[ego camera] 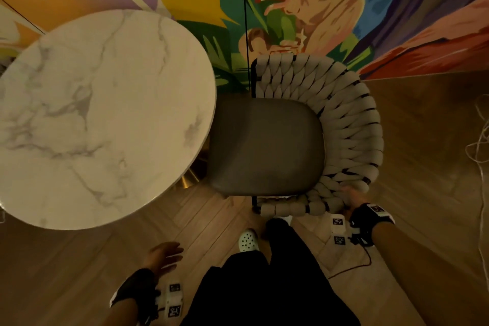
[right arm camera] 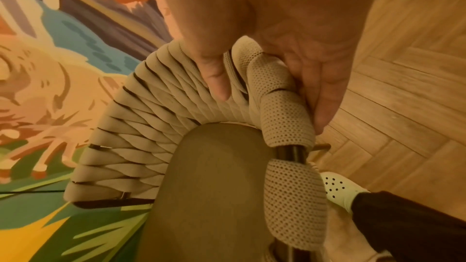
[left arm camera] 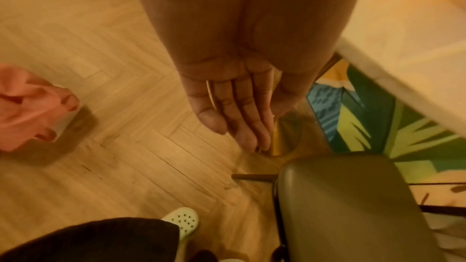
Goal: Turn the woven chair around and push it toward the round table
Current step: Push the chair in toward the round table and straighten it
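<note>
Herringbone wood floor [ego camera: 79,272] and a painted mural wall [ego camera: 344,8] frame the head view. The round table [ego camera: 100,119], marble-topped, stands at left. The woven chair [ego camera: 344,124] stands just beside it at right, its grey seat [ego camera: 264,145] facing the table and the front edge of the seat at the table's rim. My right hand [ego camera: 353,197] grips the near end of the chair's woven backrest. My left hand [ego camera: 164,257] hangs free over the floor, fingers relaxed, holding nothing, well apart from the chair. My foot in a white perforated clog [ego camera: 248,240] stands on the floor near the chair.

Left wrist view: my left hand [left arm camera: 234,103] is flat and slack, fingers straight and together, above the floor [left arm camera: 88,37]. The chair seat [left arm camera: 353,206] lies lower right, with the table edge [left arm camera: 403,67] above it. A pink cloth item [left arm camera: 27,107] sits on the floor at left.

Right wrist view: my right hand [right arm camera: 290,63] clamps the padded, perforated weave of the woven chair [right arm camera: 151,117], thumb on the inner face, fingers [right arm camera: 325,97] curled around the outer side. The seat [right arm camera: 214,186] lies below, with the clog [right arm camera: 335,186] on the floor just beside the chair.
</note>
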A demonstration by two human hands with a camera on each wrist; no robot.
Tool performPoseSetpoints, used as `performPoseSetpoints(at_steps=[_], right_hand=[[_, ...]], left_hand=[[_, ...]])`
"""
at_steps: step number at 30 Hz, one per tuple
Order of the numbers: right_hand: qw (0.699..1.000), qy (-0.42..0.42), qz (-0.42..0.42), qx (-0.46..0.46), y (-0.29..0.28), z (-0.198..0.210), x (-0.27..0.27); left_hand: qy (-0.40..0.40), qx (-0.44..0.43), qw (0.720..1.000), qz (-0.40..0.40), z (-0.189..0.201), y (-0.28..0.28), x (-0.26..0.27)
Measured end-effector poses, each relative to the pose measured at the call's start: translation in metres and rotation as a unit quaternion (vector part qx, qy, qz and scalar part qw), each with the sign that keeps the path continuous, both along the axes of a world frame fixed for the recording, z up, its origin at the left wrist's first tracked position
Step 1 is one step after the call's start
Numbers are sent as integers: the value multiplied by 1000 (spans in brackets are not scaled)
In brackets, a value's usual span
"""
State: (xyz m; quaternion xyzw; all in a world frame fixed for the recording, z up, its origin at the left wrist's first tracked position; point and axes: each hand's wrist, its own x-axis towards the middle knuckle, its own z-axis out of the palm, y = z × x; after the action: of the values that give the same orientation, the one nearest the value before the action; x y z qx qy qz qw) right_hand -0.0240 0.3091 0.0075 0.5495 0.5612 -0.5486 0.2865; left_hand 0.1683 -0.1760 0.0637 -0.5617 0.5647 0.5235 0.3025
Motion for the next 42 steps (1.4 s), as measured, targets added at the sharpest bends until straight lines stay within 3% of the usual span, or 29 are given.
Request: performPoseSetpoints(at_steps=[5, 8, 11, 14, 18, 20, 24, 27, 33, 38, 42], right_hand=[[998, 7, 38, -42, 16, -13, -35], [994, -26, 87, -57, 25, 8, -54], [991, -14, 135, 2, 61, 11, -79], [993, 25, 107, 49, 86, 3, -114], [953, 16, 259, 158, 72, 6, -145], [939, 7, 292, 183, 66, 8, -151], [930, 4, 311, 195, 61, 14, -162], [924, 7, 327, 197, 52, 11, -181], [907, 42, 375, 188, 25, 13, -221], [942, 70, 307, 117, 9, 14, -235], [939, 100, 305, 121, 22, -3, -227]], left_hand=[[38, -26, 998, -31, 17, 28, -67], [58, -39, 996, -57, 22, 42, -103], [82, -46, 994, -57, 25, 53, -122], [82, -53, 994, -51, 25, 56, -121], [27, -45, 999, -15, 20, 44, -89], [-14, -40, 999, 16, 16, 36, -72], [-97, -25, 995, 30, 14, 32, -47], [-111, -32, 992, 45, 12, 28, -46], [-42, -48, 998, 11, 14, 38, -86], [10, -52, 998, -24, 18, 57, -123], [42, -48, 987, -144, 1, 94, -161]])
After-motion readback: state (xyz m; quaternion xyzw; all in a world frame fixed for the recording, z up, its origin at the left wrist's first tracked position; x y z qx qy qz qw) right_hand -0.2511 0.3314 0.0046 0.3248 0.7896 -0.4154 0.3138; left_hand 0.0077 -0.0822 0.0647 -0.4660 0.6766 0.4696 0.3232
